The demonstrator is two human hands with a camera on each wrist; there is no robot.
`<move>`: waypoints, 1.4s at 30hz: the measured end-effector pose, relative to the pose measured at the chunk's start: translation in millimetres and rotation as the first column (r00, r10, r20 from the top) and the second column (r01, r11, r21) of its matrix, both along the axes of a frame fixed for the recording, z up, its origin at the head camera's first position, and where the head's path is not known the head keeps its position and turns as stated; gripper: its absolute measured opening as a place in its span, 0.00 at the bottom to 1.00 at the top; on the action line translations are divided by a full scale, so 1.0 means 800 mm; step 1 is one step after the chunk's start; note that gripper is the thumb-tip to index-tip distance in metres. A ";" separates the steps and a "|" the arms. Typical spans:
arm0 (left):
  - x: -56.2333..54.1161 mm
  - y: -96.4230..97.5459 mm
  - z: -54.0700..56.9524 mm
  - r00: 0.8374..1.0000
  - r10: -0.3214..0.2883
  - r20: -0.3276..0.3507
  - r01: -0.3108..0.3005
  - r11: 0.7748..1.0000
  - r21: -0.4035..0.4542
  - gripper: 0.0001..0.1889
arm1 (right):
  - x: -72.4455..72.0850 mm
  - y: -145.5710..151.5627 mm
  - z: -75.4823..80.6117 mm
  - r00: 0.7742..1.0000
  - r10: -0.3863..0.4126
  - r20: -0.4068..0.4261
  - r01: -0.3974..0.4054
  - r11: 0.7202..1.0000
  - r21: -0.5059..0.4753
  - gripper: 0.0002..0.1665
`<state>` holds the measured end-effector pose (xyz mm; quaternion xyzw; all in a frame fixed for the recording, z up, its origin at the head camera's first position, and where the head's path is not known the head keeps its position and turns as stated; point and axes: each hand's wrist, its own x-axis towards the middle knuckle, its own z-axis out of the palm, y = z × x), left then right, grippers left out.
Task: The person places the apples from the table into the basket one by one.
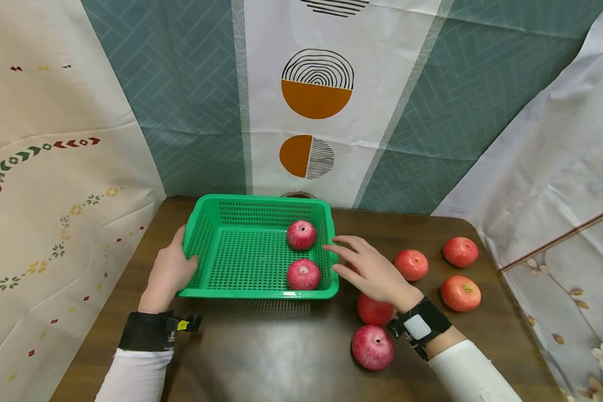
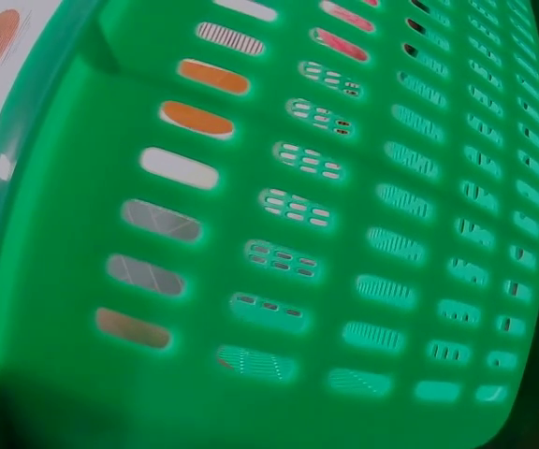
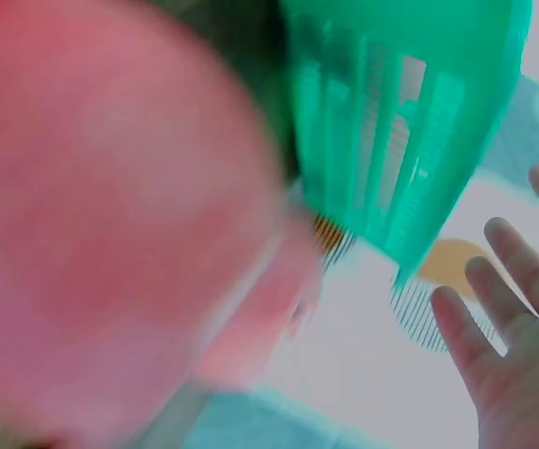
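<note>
A green plastic basket (image 1: pixel 256 294) with slotted walls stands on the table in the head view, holding two speckled pink-red round fruits, one farther back (image 1: pixel 301 234) and one in front (image 1: pixel 304 274). My left hand (image 1: pixel 171 271) grips its left side, thumb over the rim; the left wrist view is filled by the slotted wall (image 2: pixel 204 150). Beside the right rim is my right hand (image 1: pixel 369 271), fingers spread and extended toward the basket, holding nothing. Under that hand lies a red fruit (image 1: pixel 373 310), partly covered, with a speckled fruit (image 1: pixel 373 348) nearer me.
Right of my right hand are three smooth orange-red fruits: one near the hand (image 1: pixel 411 264), one at the back (image 1: pixel 460 252) and one in front (image 1: pixel 460 293). The brown table (image 1: pixel 261 346) meets a patterned curtain (image 1: pixel 201 111) along its back edge.
</note>
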<state>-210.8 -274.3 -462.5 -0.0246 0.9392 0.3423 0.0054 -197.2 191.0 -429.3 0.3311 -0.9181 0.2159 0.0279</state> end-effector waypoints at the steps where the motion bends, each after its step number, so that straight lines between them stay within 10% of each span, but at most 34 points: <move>1: 0.001 0.000 0.000 1.000 0.000 -0.001 0.000 1.000 0.003 0.43 | 0.005 0.011 0.000 1.000 -0.024 0.001 0.024 1.000 -0.004 0.30; 13: 0.001 -0.006 0.004 0.998 -0.032 0.062 0.028 0.998 0.060 0.44 | 0.049 0.132 -0.009 0.956 -0.288 -0.052 0.284 0.956 -0.070 0.35; 24: 0.000 -0.005 0.009 0.997 -0.031 0.066 0.027 0.998 0.061 0.44 | 0.074 0.247 -0.035 0.841 -0.542 0.006 0.541 0.839 -0.060 0.50; 42: -0.007 -0.001 0.002 0.997 -0.029 0.077 0.025 0.998 0.059 0.45 | 0.081 0.292 -0.069 0.815 -0.571 0.095 0.573 0.820 0.014 0.56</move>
